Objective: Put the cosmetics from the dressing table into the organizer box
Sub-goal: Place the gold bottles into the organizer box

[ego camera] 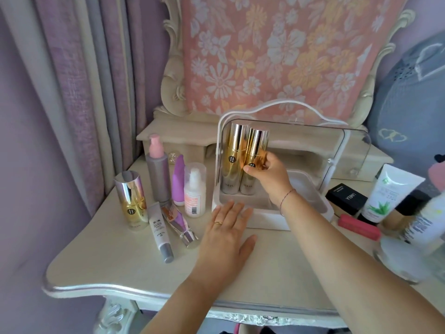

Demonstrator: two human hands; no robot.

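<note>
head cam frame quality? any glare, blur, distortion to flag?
Head view: strong specular glare on the two gold bottles in the organizer box and on the third gold bottle on the table; right-edge items like the white bottle are blurred; wide-angle bowing bends the curtain and table edge; soft, even daylight, faint shadows.

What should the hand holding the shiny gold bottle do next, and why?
Probably let go. The right hand grips the second gold bottle, which already looks upright inside the organizer box, beside the first gold bottle. Once released, it could go for the matching gold bottle standing on the dressing table. The left hand rests flat in front of the box.
</note>
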